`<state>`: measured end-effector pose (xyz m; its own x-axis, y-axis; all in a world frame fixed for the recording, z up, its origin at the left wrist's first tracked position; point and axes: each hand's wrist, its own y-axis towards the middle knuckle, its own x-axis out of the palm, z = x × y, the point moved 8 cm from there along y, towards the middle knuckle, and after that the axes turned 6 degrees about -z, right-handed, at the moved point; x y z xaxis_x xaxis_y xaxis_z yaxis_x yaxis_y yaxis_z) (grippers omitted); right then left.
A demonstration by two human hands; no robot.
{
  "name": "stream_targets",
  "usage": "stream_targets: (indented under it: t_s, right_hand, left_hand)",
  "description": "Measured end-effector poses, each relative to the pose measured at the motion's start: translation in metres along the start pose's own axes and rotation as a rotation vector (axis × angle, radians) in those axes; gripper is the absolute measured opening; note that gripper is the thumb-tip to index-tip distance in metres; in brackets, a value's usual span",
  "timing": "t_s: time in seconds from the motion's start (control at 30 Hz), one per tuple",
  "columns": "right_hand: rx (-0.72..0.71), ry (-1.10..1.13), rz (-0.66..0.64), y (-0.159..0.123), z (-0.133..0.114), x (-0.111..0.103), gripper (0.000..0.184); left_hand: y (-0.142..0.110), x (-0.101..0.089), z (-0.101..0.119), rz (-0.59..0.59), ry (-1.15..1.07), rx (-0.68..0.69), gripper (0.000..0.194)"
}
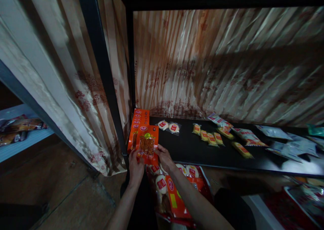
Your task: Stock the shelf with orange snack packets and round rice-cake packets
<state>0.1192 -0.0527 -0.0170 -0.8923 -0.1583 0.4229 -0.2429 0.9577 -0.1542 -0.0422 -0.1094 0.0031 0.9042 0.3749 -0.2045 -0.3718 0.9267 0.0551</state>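
An orange snack packet (147, 140) with a clear window shows brown sticks inside. My left hand (136, 165) grips its lower left edge, and my right hand (164, 157) pinches its lower right edge. It overlaps a stack of similar orange packets (138, 118) at the left end of the black shelf (184, 149). Two round white wrapped cakes (168, 126) lie just right of the stack. Below my forearms, a red container holds more round wrapped cakes (161, 184) and another orange packet (177, 198), partly hidden by my right arm.
Several small yellow packets (212, 138) and white-and-red bags (249, 137) lie along the shelf, with pale packets (291, 145) farther right. A dark post (102, 54) and pleated curtains (202, 61) bound the shelf. Another red box (301, 203) stands at lower right.
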Motion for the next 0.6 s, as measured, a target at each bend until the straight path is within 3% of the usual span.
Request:
stream_targets:
  t_s: [0.6]
  right_hand:
    - [-0.02,-0.064,0.069,0.036,0.004,0.013,0.031]
  left_hand:
    - [0.007,0.006,-0.008,-0.016,0.084,0.019,0.03]
